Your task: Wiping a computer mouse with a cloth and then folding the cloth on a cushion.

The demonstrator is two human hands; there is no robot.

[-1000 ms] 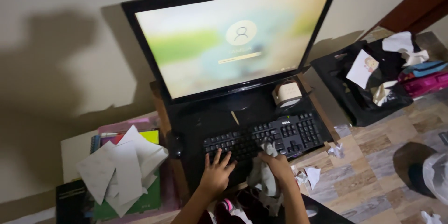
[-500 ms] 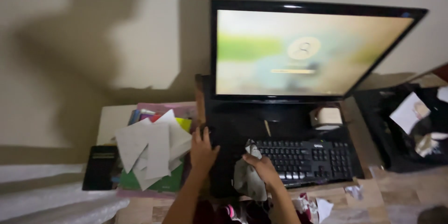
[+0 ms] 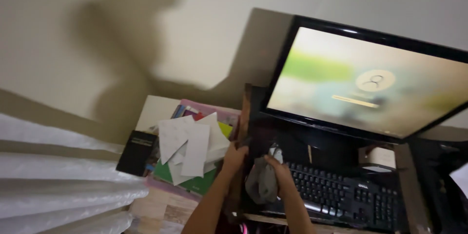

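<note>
Now my view has swung further left than half a second ago, so the lit flat black monitor [image 3: 375, 83] sits at the right and the black keyboard [image 3: 348, 196] is cut by the lower edge. My right hand [image 3: 279, 173] keeps its fingers [image 3: 271, 162] closed round the crumpled grey cloth [image 3: 262, 183], which hangs at the keyboard's left end, just as before. My left hand [image 3: 235, 158] stays at the left edge of the dark wooden surface [image 3: 243, 117], fingers curled against it (I cannot tell whether they grip anything). Beside it, the loose white sheets of paper [image 3: 192, 146] lie on the green folder [image 3: 197, 184], with a black book [image 3: 136, 152] further left. Crinkled clear plastic sheeting [image 3: 58, 185] now fills more of the lower left.
</note>
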